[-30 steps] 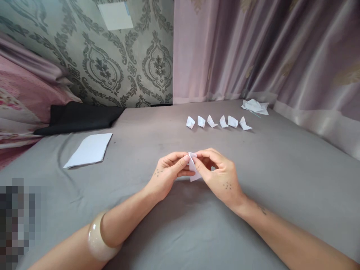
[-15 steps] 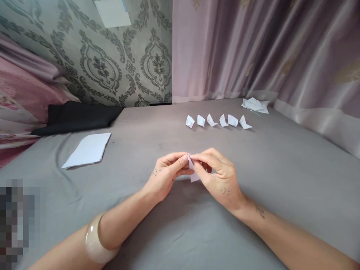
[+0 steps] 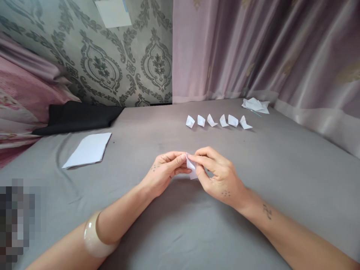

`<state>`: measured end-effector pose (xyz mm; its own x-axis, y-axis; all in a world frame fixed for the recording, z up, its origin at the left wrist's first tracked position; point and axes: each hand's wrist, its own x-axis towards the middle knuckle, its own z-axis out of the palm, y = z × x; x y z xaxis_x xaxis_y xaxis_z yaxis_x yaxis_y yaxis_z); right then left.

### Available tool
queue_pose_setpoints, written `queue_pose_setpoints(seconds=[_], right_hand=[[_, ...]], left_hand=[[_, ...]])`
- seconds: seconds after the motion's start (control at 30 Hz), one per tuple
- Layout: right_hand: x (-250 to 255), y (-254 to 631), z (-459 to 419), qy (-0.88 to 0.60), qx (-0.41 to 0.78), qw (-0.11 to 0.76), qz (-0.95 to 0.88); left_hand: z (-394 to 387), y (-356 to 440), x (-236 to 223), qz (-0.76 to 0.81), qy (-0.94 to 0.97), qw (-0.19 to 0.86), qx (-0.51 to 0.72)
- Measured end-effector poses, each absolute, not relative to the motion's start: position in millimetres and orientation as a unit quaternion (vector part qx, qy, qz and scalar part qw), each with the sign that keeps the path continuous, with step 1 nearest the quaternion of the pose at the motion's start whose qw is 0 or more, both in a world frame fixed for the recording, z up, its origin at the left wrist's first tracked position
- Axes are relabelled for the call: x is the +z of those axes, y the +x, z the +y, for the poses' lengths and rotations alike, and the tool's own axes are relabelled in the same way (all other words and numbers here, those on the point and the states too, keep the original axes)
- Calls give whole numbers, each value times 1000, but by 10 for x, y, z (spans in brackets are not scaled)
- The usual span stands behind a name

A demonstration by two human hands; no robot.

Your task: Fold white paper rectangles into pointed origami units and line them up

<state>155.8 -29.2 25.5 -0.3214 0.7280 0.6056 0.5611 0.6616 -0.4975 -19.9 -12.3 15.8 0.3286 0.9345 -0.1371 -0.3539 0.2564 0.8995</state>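
Note:
A small folded white paper (image 3: 192,174) is held between my two hands above the grey cloth. My left hand (image 3: 165,170) pinches its left side and upper corner between thumb and fingers. From the right, my right hand (image 3: 221,174) grips the same piece, its index finger near the top corner and its thumb lower down. Fingers cover part of the paper, so its full shape is hidden. Beyond the hands stands a row of several small folded paper pieces (image 3: 201,120).
A stack of white paper sheets (image 3: 88,150) lies at the left on the grey cloth (image 3: 157,232). Loose papers (image 3: 255,105) and a thin stick (image 3: 255,113) are at the back right. A black cloth (image 3: 81,117) is at the back left, and curtains (image 3: 225,48) hang behind.
My right hand's fingers have shifted slightly along the paper, its thumb now lower on the edge. The paper has turned a little and shows more of its face.

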Motion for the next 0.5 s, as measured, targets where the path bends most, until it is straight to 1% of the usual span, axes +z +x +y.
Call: queue_pose_setpoints(seconds=[0.13,0.33,0.5], right_hand=[[289,1609,-258,-370,98,406,-830],[298,1627,-247,-374,68,384,-841],[295,1597,-245,-400,133,408,-810]], left_hand=[[-104,-222,154,350,417,711,445],[-100,-228,174,351,432,711,430],[-108,-225,183,345,447,708,424]])
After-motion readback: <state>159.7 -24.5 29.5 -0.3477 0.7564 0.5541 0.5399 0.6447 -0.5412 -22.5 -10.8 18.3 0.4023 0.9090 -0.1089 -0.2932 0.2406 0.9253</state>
